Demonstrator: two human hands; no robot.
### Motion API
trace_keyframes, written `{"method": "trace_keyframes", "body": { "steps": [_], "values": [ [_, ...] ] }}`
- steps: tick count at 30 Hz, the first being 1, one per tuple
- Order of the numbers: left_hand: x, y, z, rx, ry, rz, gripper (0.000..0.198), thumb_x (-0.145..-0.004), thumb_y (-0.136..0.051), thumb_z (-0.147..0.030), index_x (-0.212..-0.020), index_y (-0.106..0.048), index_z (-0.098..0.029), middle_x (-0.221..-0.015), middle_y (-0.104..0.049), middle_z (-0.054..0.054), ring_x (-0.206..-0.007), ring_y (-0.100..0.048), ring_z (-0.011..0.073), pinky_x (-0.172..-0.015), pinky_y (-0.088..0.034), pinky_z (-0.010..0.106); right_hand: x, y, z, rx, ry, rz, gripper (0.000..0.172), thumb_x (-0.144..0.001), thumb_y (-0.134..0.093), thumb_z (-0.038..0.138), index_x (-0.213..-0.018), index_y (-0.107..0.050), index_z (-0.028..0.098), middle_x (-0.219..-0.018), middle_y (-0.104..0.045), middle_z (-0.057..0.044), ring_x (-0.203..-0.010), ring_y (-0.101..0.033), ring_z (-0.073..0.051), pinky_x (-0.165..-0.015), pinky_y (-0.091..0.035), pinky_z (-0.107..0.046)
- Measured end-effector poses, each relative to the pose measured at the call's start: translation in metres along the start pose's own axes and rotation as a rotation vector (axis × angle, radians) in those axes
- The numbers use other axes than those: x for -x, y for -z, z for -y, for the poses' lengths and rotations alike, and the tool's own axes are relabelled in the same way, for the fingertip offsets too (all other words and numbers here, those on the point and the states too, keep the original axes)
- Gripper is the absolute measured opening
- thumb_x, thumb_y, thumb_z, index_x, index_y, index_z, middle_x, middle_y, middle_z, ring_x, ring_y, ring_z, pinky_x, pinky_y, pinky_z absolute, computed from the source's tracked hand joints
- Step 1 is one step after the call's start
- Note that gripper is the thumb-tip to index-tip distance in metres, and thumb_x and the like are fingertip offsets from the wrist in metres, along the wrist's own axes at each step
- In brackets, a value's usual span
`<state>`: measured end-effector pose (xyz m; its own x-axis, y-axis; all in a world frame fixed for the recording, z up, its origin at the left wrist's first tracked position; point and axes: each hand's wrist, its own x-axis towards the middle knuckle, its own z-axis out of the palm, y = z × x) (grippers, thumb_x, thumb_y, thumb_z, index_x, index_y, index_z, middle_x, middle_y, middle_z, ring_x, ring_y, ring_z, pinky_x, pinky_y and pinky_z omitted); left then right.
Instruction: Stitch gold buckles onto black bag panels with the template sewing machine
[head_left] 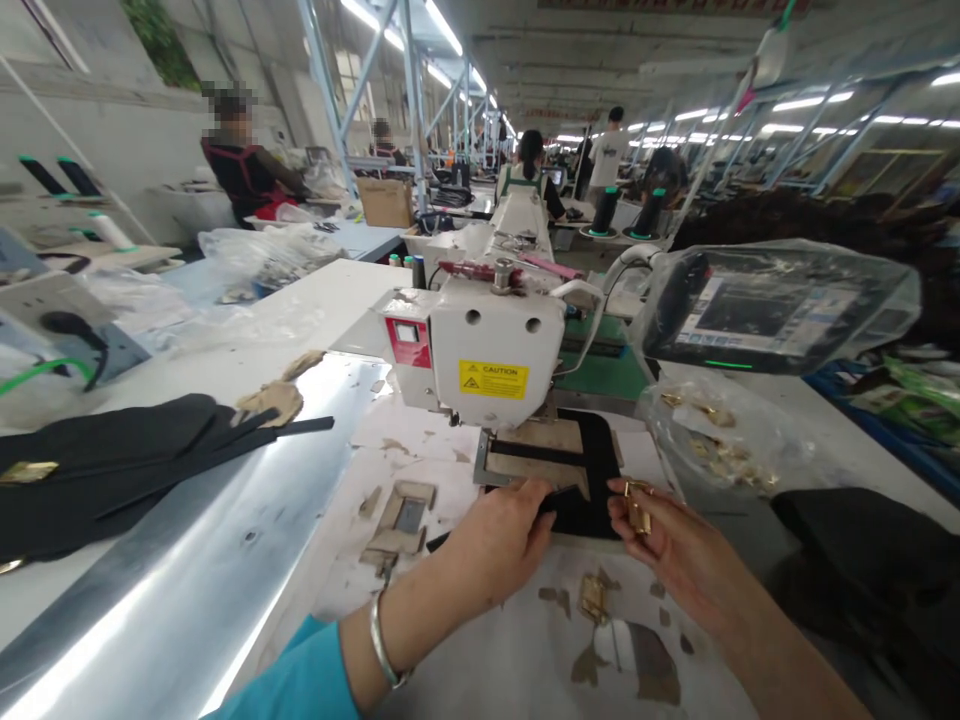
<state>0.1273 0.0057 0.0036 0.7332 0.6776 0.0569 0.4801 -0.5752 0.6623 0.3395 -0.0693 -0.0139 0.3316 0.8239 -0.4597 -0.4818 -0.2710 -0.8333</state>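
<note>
My left hand [491, 545], with a silver bangle at the wrist, is closed on a black strap [564, 500]. A dark strip end also shows to the left, under that hand. My right hand [671, 545] pinches a small gold metal buckle [637, 508] between thumb and fingers, just right of the strap. Beyond both hands, a black panel [598, 455] lies under the sewing machine head [495, 350], beside a metal clamp frame [484, 460]. A second gold metal piece [592, 597] rests on the work surface in front of my hands.
Black strips [150, 460] lie across the metal plate [247, 560] on the left. A plastic bag of gold fittings [712, 435] sits right, below a plastic-wrapped control screen [765, 310]. Dark material [862, 540] is at the far right. Several people work in the background.
</note>
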Motion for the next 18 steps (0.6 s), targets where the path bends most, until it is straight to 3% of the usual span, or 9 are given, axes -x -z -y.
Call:
{"method": "trace_keyframes", "body": {
  "steps": [4, 7, 10, 12, 15, 18],
  "values": [
    [-0.001, -0.004, -0.001, -0.080, 0.044, -0.001, 0.010, -0.096, -0.048, -0.019, -0.097, -0.058, -0.018, -0.086, -0.069, 0.006, -0.079, -0.069, 0.0211, -0.067, -0.051, 0.028, 0.004, -0.005, -0.003, 0.038, -0.016, 0.056, 0.039, -0.064, -0.083, 0.041, -0.093, -0.075, 0.018, -0.072, -0.066, -0.005, -0.059, -0.052, -0.012, -0.044, -0.031, -0.019],
    [-0.003, -0.007, -0.006, -0.197, 0.004, -0.021, 0.015, -0.099, -0.046, -0.023, -0.103, -0.060, -0.018, -0.091, -0.071, 0.006, -0.080, -0.070, 0.0226, -0.069, -0.053, 0.030, 0.007, -0.009, -0.005, 0.028, -0.089, 0.119, 0.033, -0.065, -0.078, 0.037, -0.092, -0.074, 0.018, -0.067, -0.060, -0.002, -0.055, -0.047, -0.011, -0.041, -0.026, -0.019],
    [-0.004, -0.014, -0.011, -0.221, -0.060, -0.030, 0.023, -0.101, -0.042, -0.025, -0.113, -0.060, -0.020, -0.098, -0.072, 0.007, -0.083, -0.071, 0.0239, -0.072, -0.055, 0.033, 0.009, -0.012, -0.008, -0.014, -0.153, 0.206, 0.028, -0.065, -0.072, 0.040, -0.083, -0.071, 0.019, -0.069, -0.059, -0.003, -0.057, -0.049, -0.013, -0.044, -0.032, -0.022],
    [-0.005, -0.018, -0.014, -0.118, -0.053, -0.060, 0.026, -0.101, -0.042, -0.027, -0.116, -0.061, -0.019, -0.099, -0.072, 0.007, -0.085, -0.071, 0.0235, -0.075, -0.055, 0.034, 0.011, -0.013, -0.014, -0.006, -0.115, 0.220, 0.027, -0.067, -0.069, 0.044, -0.082, -0.070, 0.020, -0.073, -0.060, -0.004, -0.060, -0.051, -0.015, -0.047, -0.036, -0.024],
    [-0.006, -0.019, -0.016, 0.202, -0.007, -0.065, 0.027, -0.101, -0.044, -0.033, -0.106, -0.066, -0.017, -0.092, -0.072, 0.005, -0.083, -0.069, 0.0195, -0.076, -0.053, 0.029, 0.013, -0.011, -0.028, 0.270, 0.179, 0.155, 0.024, -0.075, -0.065, 0.042, -0.092, -0.070, 0.025, -0.086, -0.065, -0.006, -0.075, -0.059, -0.021, -0.054, -0.044, -0.029],
    [-0.007, -0.017, -0.013, 0.411, -0.037, -0.022, 0.020, -0.096, -0.052, -0.029, -0.095, -0.067, -0.015, -0.087, -0.071, 0.002, -0.081, -0.066, 0.0165, -0.075, -0.051, 0.025, 0.013, -0.009, -0.040, 0.717, 0.586, 0.115, 0.027, -0.079, -0.063, 0.039, -0.104, -0.069, 0.028, -0.113, -0.066, -0.009, -0.107, -0.060, -0.029, -0.084, -0.050, -0.041]
  ]
}}
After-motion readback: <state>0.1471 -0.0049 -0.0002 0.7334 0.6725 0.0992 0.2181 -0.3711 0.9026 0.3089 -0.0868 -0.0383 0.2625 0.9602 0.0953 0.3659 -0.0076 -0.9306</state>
